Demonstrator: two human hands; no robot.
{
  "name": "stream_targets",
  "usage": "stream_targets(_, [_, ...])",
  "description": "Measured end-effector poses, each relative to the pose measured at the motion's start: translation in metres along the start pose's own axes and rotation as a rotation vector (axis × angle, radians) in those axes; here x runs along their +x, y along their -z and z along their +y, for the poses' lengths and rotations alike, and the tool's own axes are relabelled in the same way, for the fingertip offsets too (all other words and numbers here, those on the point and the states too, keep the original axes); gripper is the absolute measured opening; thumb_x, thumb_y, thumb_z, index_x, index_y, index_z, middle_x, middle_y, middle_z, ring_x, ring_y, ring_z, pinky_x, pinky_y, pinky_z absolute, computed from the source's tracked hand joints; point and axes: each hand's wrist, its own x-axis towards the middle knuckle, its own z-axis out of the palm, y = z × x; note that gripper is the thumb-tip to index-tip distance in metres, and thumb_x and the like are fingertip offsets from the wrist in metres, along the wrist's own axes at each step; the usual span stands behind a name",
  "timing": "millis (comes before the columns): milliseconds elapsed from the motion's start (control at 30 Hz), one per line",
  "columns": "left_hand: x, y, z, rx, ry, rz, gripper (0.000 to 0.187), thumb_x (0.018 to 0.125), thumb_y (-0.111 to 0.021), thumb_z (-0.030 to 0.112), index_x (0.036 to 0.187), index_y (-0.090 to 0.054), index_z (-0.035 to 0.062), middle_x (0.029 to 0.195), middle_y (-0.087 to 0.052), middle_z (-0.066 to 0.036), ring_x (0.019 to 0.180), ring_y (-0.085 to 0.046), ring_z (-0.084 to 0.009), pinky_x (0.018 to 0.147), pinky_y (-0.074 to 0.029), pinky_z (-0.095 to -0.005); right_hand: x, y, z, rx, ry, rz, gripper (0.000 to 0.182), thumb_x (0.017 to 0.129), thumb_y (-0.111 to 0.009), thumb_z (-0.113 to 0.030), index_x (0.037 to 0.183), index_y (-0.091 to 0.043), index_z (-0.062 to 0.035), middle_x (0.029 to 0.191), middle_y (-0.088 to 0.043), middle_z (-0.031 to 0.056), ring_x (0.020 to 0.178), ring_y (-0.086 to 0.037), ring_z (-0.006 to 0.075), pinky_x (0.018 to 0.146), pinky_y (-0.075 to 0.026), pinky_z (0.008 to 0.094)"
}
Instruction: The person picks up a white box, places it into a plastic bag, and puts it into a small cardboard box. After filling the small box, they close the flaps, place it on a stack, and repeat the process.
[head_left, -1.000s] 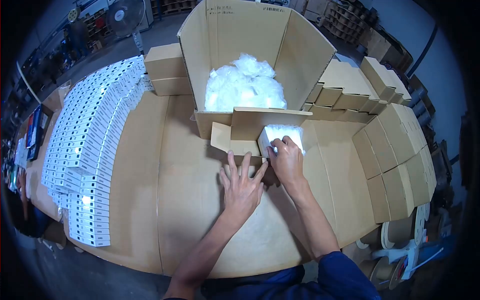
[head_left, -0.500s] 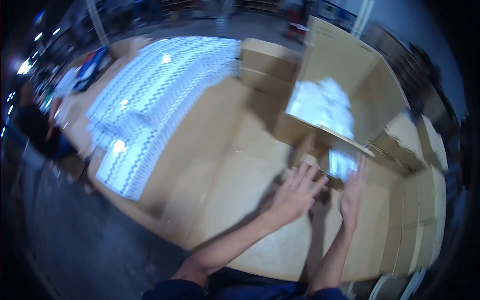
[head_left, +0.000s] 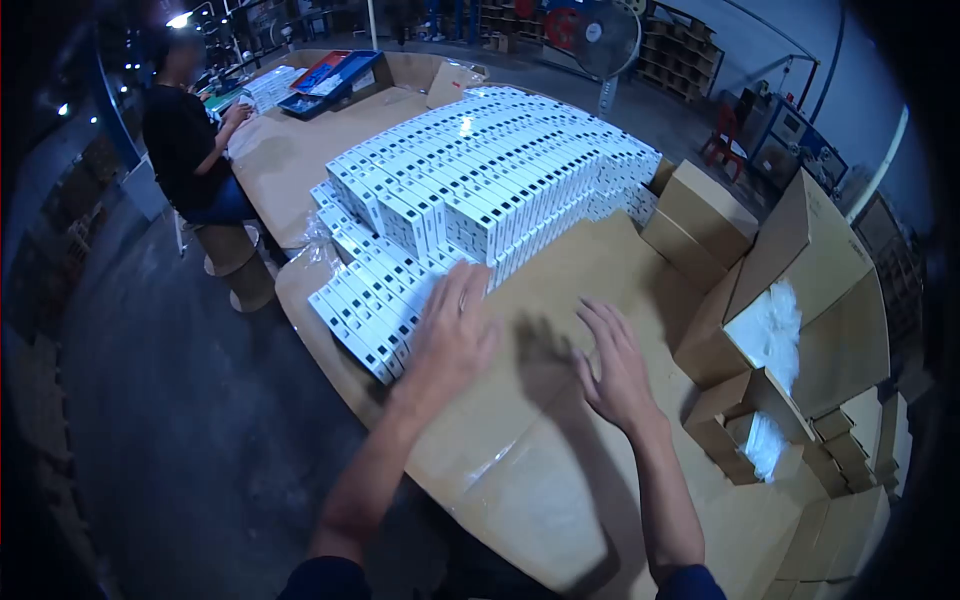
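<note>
Many slim white boxes (head_left: pixel 470 150) with small dark squares on their ends stand packed in long rows, with a lower row (head_left: pixel 375 300) at the near left. My left hand (head_left: pixel 450 335) is right at the near edge of this stack, fingers stretched out and overlapping the boxes in view. To its right, my right hand (head_left: pixel 615 370) hovers over the cardboard-covered table (head_left: pixel 530 430), fingers spread and nothing in them. A small open carton (head_left: pixel 725 425) with a clear plastic-wrapped item (head_left: pixel 765 445) inside stands further right.
Behind the small carton is a large open carton (head_left: pixel 850 290) holding clear plastic bags (head_left: pixel 770 330). Closed brown cartons (head_left: pixel 700 215) stand beside the stack, more (head_left: pixel 835 535) at the near right. A person (head_left: pixel 185 130) sits at the far left near blue trays (head_left: pixel 335 85).
The view has swung left. Both hands have left the small carton and moved toward the stack of white boxes, the left hand reaching its near edge.
</note>
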Motion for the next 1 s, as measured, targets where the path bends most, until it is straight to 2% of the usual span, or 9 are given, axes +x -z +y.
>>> stream_targets(67, [0.024, 0.002, -0.029, 0.027, 0.006, 0.05, 0.06, 0.085, -0.075, 0.007, 0.141, -0.053, 0.0039, 0.141, -0.055, -0.017, 0.138, -0.049, -0.0384, 0.114, -0.041, -0.0488, 0.041, -0.022, 0.003, -0.062, 0.075, -0.03, 0.06, 0.092, -0.066, -0.011, 0.148, -0.045, -0.0062, 0.156, -0.045, 0.0143, 0.142, -0.043, 0.0385, 0.114, -0.039, 0.0502])
stream_targets(167, [0.06, 0.008, -0.057, 0.202, -0.158, -0.026, 0.062, 0.085, -0.073, 0.004, 0.143, -0.052, 0.0047, 0.141, -0.057, -0.016, 0.138, -0.049, -0.0375, 0.114, -0.041, -0.0488, 0.111, -0.049, -0.001, -0.057, 0.134, 0.025, 0.063, 0.09, -0.065, -0.01, 0.149, -0.043, -0.0071, 0.156, -0.045, 0.0124, 0.143, -0.041, 0.0389, 0.114, -0.039, 0.0518])
stream_targets(400, [0.069, -0.006, -0.083, 0.288, -0.214, -0.042, 0.058, 0.085, -0.071, 0.0, 0.141, -0.056, 0.0059, 0.133, -0.062, -0.014, 0.132, -0.054, -0.0353, 0.112, -0.043, -0.0471, 0.148, -0.071, 0.002, -0.162, 0.132, 0.025, 0.06, 0.086, -0.06, -0.003, 0.145, -0.048, -0.0063, 0.156, -0.045, 0.0107, 0.142, -0.042, 0.0391, 0.112, -0.039, 0.0539])
stream_targets(567, [0.07, -0.007, -0.086, 0.271, -0.227, 0.027, 0.04, 0.085, -0.07, -0.002, 0.124, -0.07, 0.0085, 0.114, -0.064, -0.008, 0.113, -0.063, -0.0277, 0.098, -0.049, -0.0439, 0.145, -0.078, 0.0, -0.119, 0.147, 0.061, 0.053, 0.086, -0.058, -0.002, 0.138, -0.051, -0.0015, 0.157, -0.043, 0.0135, 0.143, -0.042, 0.0389, 0.112, -0.039, 0.0534])
stream_targets(733, [0.067, 0.0, -0.083, 0.275, -0.242, 0.012, 0.034, 0.078, -0.075, -0.003, 0.11, -0.072, 0.0069, 0.113, -0.064, -0.008, 0.113, -0.063, -0.0282, 0.097, -0.05, -0.0425, 0.145, -0.071, -0.007, -0.114, 0.118, 0.048, 0.058, 0.086, -0.06, -0.004, 0.143, -0.047, 0.0008, 0.157, -0.04, 0.0215, 0.143, -0.04, 0.0401, 0.113, -0.038, 0.053])
stream_targets(833, [0.057, 0.012, -0.065, 0.243, -0.24, 0.049, 0.034, 0.074, -0.077, -0.005, 0.106, -0.072, 0.0057, 0.112, -0.063, -0.008, 0.112, -0.062, -0.0292, 0.096, -0.05, -0.0428, 0.134, -0.051, -0.012, 0.058, 0.06, 0.168, 0.06, 0.091, -0.06, -0.007, 0.148, -0.045, -0.0024, 0.152, -0.044, 0.026, 0.14, -0.043, 0.0431, 0.113, -0.039, 0.0528])
stream_targets(933, [0.043, 0.017, -0.033, 0.128, -0.241, 0.093, 0.037, 0.071, -0.077, -0.009, 0.105, -0.07, 0.0037, 0.111, -0.061, -0.011, 0.119, -0.06, -0.0364, 0.098, -0.051, -0.0488, 0.097, -0.01, -0.021, 0.415, -0.208, 0.049, 0.06, 0.095, -0.06, -0.011, 0.153, -0.042, -0.0078, 0.143, -0.051, 0.0277, 0.129, -0.053, 0.0432, 0.108, -0.045, 0.0512])
stream_targets(967, [0.039, 0.015, -0.022, 0.094, -0.27, 0.119, 0.038, 0.07, -0.077, -0.01, 0.105, -0.069, 0.0032, 0.11, -0.061, -0.011, 0.121, -0.059, -0.0385, 0.099, -0.051, -0.0505, 0.085, 0.003, -0.019, 0.614, -0.333, -0.05, 0.057, 0.102, -0.06, -0.019, 0.156, -0.042, -0.0123, 0.134, -0.058, 0.0223, 0.116, -0.061, 0.0336, 0.096, -0.053, 0.0454])
stream_targets(1000, [0.037, 0.011, -0.009, 0.044, -0.304, 0.143, 0.039, 0.069, -0.077, -0.012, 0.104, -0.069, 0.0026, 0.11, -0.061, -0.012, 0.123, -0.059, -0.0406, 0.099, -0.051, -0.0521, 0.072, 0.015, -0.016, 0.803, -0.351, -0.11, 0.057, 0.103, -0.061, -0.022, 0.156, -0.042, -0.012, 0.133, -0.058, 0.0195, 0.113, -0.061, 0.0292, 0.092, -0.055, 0.0425])
